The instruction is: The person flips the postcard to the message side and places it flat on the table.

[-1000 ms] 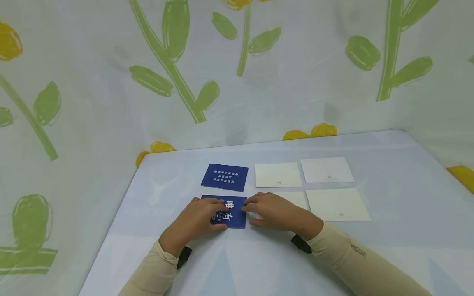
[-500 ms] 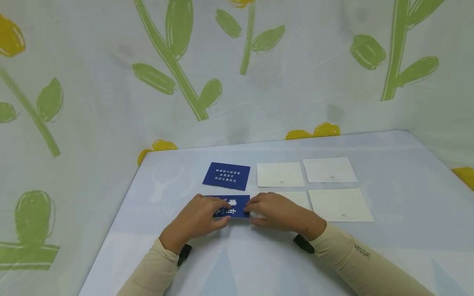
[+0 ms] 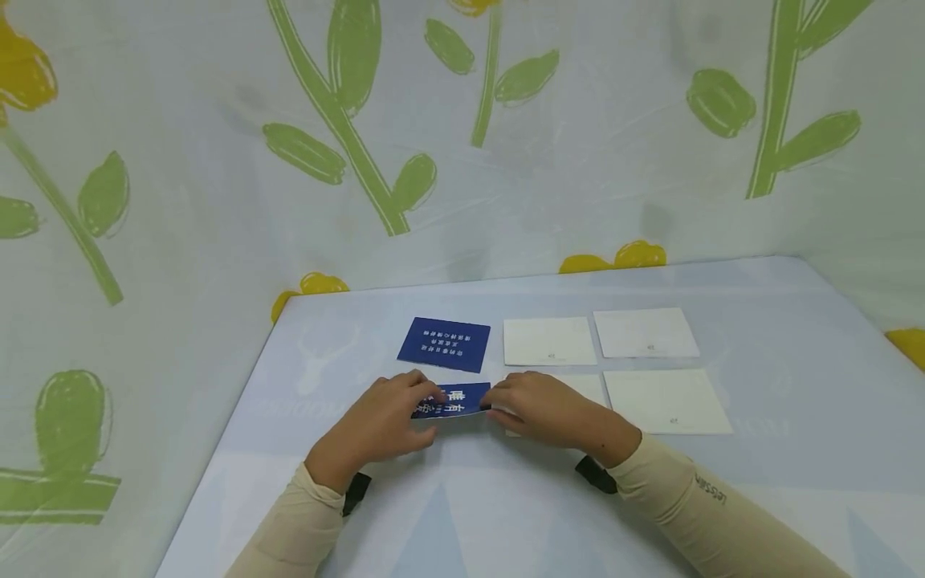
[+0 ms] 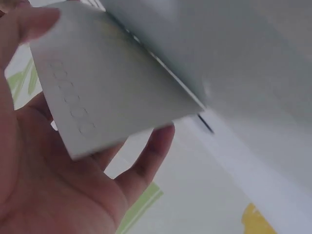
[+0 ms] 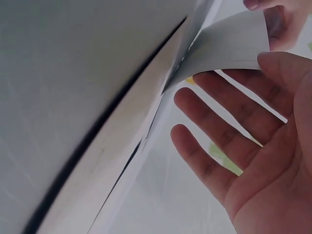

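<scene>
A blue postcard (image 3: 462,395) with white characters is tilted, its near edge raised off the table. My left hand (image 3: 379,421) holds its left side, the thumb against the pale underside and the fingers beyond it. In the left wrist view that postcard underside (image 4: 107,83) shows a row of small printed boxes. The right hand (image 3: 545,408) pinches the right near corner between thumb and fingers. Seen in the right wrist view, the card bends slightly, and the lower fingers (image 5: 204,161) of this hand are spread away from it.
Another blue card (image 3: 444,344) lies flat just behind. To the right are white cards in two rows, among them one at the back (image 3: 549,341) and one in front (image 3: 666,401). One white card (image 3: 581,388) is partly hidden by my right hand. A patterned cloth (image 3: 506,193) hangs behind the table.
The front blue postcard lay flat a second ago; its near edge has come up and it now tilts away. Both hands have closed on its sides. The other cards stay put.
</scene>
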A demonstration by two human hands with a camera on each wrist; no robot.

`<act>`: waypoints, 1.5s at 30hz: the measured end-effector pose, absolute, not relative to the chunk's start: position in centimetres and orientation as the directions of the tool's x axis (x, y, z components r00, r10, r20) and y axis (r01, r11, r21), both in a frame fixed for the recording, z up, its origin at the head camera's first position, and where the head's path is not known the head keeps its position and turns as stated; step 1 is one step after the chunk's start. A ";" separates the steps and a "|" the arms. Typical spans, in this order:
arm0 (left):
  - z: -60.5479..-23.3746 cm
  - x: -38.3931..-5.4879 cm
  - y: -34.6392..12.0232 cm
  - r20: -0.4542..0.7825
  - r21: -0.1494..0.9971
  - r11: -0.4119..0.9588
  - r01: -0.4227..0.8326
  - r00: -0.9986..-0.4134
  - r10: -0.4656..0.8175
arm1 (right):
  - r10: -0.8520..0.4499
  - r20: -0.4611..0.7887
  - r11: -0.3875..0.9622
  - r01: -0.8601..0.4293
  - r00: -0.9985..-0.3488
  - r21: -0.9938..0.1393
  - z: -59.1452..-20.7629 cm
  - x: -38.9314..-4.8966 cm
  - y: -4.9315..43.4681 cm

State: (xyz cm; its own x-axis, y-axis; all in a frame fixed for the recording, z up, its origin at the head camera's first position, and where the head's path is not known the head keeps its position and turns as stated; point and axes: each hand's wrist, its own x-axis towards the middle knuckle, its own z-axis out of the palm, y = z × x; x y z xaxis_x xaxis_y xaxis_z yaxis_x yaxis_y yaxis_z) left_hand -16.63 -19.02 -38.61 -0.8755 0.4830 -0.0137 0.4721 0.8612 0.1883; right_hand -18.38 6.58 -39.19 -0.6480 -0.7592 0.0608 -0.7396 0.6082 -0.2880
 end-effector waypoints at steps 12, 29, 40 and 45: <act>-37.9 -17.0 -19.4 0.052 0.209 0.852 0.480 -0.876 0.480 | -0.728 0.061 0.623 -0.697 -0.683 -0.356 -38.5 -18.6 7.2; -37.9 -17.4 -19.7 0.273 0.185 0.821 0.541 -0.831 0.486 | -0.706 0.206 0.612 -0.730 -0.678 -0.303 -38.1 -18.9 7.5; -37.6 -17.6 -19.7 0.278 0.293 0.821 0.490 -0.865 0.418 | -0.671 0.256 0.625 -0.717 -0.695 -0.310 -38.0 -19.0 7.5; -37.6 -17.6 -19.9 0.296 0.342 0.807 0.481 -0.871 0.393 | -0.640 0.231 0.630 -0.673 -0.732 -0.387 -38.1 -18.9 7.3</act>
